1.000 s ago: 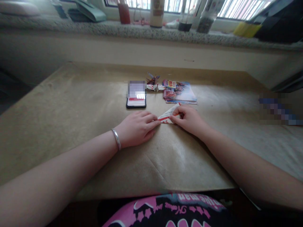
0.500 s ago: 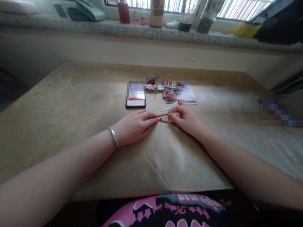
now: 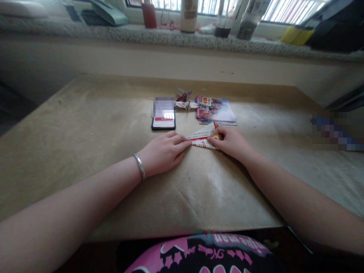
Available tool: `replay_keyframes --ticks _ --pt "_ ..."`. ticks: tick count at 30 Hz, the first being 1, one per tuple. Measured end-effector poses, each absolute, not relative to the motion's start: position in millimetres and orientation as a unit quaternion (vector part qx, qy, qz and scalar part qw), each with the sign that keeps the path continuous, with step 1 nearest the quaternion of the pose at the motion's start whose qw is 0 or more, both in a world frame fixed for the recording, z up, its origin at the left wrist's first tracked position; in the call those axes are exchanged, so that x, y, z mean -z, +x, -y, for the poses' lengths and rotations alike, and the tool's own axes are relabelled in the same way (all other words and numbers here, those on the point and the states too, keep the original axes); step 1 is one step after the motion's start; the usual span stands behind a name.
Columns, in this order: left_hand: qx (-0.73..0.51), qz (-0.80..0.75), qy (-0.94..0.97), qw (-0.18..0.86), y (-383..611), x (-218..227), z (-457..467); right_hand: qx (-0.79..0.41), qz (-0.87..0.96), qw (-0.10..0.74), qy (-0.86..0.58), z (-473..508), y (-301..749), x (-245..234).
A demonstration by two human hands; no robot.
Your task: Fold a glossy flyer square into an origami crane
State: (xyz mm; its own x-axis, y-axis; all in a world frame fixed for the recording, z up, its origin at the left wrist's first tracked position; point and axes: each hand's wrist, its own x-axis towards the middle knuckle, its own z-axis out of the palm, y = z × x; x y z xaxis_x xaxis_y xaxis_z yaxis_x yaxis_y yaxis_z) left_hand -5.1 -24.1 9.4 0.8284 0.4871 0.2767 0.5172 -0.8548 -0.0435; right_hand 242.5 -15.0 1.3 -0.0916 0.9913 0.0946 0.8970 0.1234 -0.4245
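Observation:
Between my hands a folded piece of printed paper (image 3: 202, 133), white with red and yellow print, lies on the table in a narrow triangular shape. My left hand (image 3: 167, 151), with a silver bangle at the wrist, pinches its pointed left end. At the wider right end, my right hand (image 3: 231, 142) grips the paper between thumb and fingers, and its curled fingers hide part of that end. Just beyond my left hand lies a phone (image 3: 163, 123) with its screen lit. A stack of colourful printed sheets (image 3: 223, 110) sits beyond my right hand.
Small folded paper pieces (image 3: 185, 100) rest between the phone and the stack. The table (image 3: 113, 110) has a tan cover and reaches to the wall. Bottles and jars, among them a red container (image 3: 149, 16), stand on the speckled windowsill (image 3: 167, 35). A blurred blue item (image 3: 338, 132) is at the right.
My right hand has slid a little to the right along the paper, showing more of its printed face. My left hand has shifted slightly right and still holds the pointed end.

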Motion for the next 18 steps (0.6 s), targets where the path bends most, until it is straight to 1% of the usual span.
replay_keyframes --ticks 3,18 --pt "0.13 0.268 -0.953 0.056 -4.9 -10.3 24.4 -0.113 0.73 0.176 -0.651 14.8 242.9 -2.1" --pt "0.108 0.27 -0.954 0.073 -4.4 -9.8 23.8 -0.122 0.718 0.172 -0.664 12.7 246.8 -1.9"
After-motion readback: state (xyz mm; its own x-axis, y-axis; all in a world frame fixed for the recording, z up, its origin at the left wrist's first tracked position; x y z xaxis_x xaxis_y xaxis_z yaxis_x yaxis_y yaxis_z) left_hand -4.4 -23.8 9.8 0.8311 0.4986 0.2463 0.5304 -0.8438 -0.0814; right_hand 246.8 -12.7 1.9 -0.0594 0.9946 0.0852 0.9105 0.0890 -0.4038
